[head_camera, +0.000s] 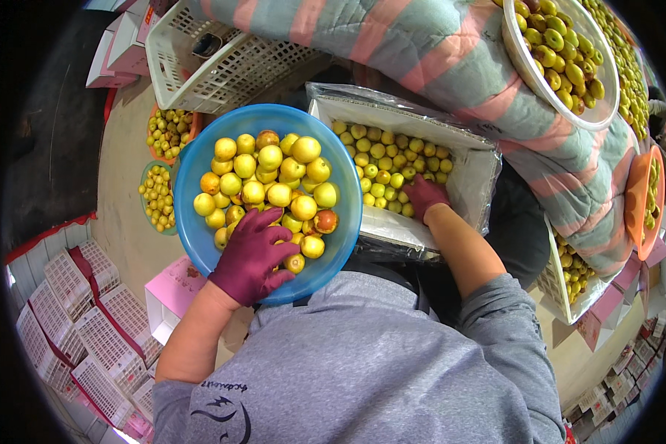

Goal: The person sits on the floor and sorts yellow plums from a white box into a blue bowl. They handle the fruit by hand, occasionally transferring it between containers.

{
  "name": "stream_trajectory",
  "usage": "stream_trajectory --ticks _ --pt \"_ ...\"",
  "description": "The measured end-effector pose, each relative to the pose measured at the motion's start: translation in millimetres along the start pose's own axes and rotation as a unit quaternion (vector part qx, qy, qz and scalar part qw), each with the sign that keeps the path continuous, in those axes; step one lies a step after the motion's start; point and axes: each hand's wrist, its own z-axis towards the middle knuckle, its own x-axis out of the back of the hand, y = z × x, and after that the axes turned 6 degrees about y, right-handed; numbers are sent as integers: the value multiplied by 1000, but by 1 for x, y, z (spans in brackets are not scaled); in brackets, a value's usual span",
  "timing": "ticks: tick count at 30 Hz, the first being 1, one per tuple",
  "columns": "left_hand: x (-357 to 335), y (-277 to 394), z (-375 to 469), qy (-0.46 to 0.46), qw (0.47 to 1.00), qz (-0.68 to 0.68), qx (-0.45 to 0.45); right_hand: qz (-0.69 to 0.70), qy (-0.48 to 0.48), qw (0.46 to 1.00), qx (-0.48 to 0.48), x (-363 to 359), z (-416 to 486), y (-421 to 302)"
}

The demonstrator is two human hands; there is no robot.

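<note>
A blue plastic basin (188, 219) in front of me holds many round yellow jujubes (252, 191), some with brown patches. My left hand (253, 252), in a maroon glove, lies over the fruit at the basin's near side, fingers spread, with no fruit plainly gripped. To the right, a white cardboard box (463, 191) lined with clear plastic has smaller yellow-green jujubes (391, 161) packed in rows. Inside it, my gloved right hand (426, 195) touches the fruit at the right end of the rows. Its fingertips are partly hidden, so any fruit in them cannot be made out.
A white plastic crate (200, 72) stands beyond the basin. Orange (196, 130) and green (144, 194) basins of jujubes sit at left. A striped quilt (449, 50) spans the far side, under a clear tub (608, 100) of jujubes. Stacked crates (94, 316) and a pink box (175, 283) lie lower left.
</note>
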Motion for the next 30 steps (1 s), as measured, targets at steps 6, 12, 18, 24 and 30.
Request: stream_trajectory --ticks 6,12,18,24,30 --pt "1 0 2 1 1000 -7 3 18 12 999 -35 -1 4 -1" --pt "6 -3 5 -35 999 7 -23 -57 -51 997 -16 1 -3 2" --pt "17 4 3 -14 998 60 -27 12 98 995 28 13 -6 -10" --pt "12 -6 -8 31 995 40 86 -65 9 994 87 4 1 1" --pt "46 -25 -28 229 960 116 112 163 249 948 110 41 -26 -23"
